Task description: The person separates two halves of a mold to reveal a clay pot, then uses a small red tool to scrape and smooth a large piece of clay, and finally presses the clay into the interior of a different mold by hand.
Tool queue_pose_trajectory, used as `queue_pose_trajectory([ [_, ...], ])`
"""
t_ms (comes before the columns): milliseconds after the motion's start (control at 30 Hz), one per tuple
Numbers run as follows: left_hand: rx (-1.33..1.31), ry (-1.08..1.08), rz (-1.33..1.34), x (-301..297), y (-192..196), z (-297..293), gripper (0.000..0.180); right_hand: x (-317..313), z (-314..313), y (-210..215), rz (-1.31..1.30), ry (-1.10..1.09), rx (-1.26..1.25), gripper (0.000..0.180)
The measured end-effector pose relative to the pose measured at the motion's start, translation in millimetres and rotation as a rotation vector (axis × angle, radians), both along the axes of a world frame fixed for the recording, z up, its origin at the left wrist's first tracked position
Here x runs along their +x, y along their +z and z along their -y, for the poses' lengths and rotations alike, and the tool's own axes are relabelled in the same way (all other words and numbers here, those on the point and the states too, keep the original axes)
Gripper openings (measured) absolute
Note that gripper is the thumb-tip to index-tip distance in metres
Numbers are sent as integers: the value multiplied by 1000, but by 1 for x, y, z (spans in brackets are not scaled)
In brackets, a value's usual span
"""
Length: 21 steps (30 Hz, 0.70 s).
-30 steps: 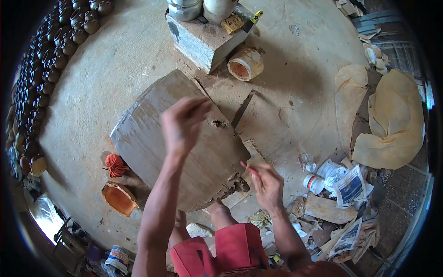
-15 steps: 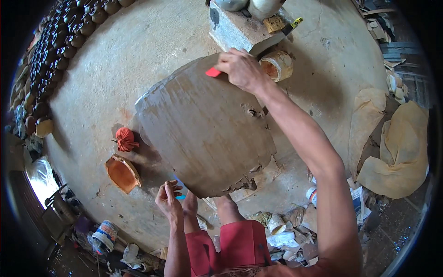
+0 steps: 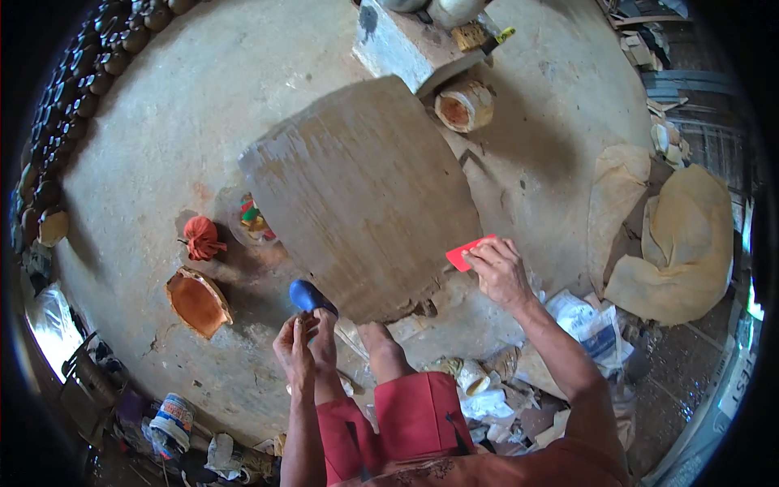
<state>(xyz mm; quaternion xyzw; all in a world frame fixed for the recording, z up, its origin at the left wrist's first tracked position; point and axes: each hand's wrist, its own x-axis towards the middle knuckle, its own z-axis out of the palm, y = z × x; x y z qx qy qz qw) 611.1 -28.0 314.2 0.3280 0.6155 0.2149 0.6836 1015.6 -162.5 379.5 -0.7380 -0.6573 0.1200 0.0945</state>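
A broad slab of wet brown clay [image 3: 365, 195] lies in front of my legs, its surface streaked and its near edge ragged. At its lower right edge my right hand [image 3: 499, 272] pinches a flat red scraper [image 3: 466, 253], which overlaps the slab's border. Close to my left shin, short of the slab, my left hand [image 3: 296, 345] is closed with fingers curled and thumb pressed to them. Whatever its fingers hold, if anything, is too small to make out. Just beyond it shows a blue shoe [image 3: 307, 297] on my foot.
Left of the slab are a tied orange-red cloth bundle [image 3: 203, 238], a broken clay bowl [image 3: 197, 302] and a dish with colourful pieces [image 3: 256, 219]. A hollow clay pot [image 3: 464, 107] and pale block [image 3: 398, 45] stand beyond. Tan cloth [image 3: 682, 252] lies right; dark pots [image 3: 89, 81] line the far left.
My right hand has swept from the slab's far edge toward me and to the right, keeping the red scraper. My left hand stays near my shin. The view has shifted slightly.
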Motion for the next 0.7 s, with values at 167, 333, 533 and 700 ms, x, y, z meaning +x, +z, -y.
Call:
queue_pose_trajectory([
  [167,-135,47,116,14,-11,18,60,0,-18,-9,-17,-402,248,27],
  [333,-568,113,491,32,-4,48,73,-57,-19,-24,33,-646,143,34],
  [533,-592,80,669,47,13,42,81,-199,-27,-28,51,-596,138,33],
  [700,-784,-33,743,25,8,30,101,-285,-37,-21,-153,-464,138,28],
])
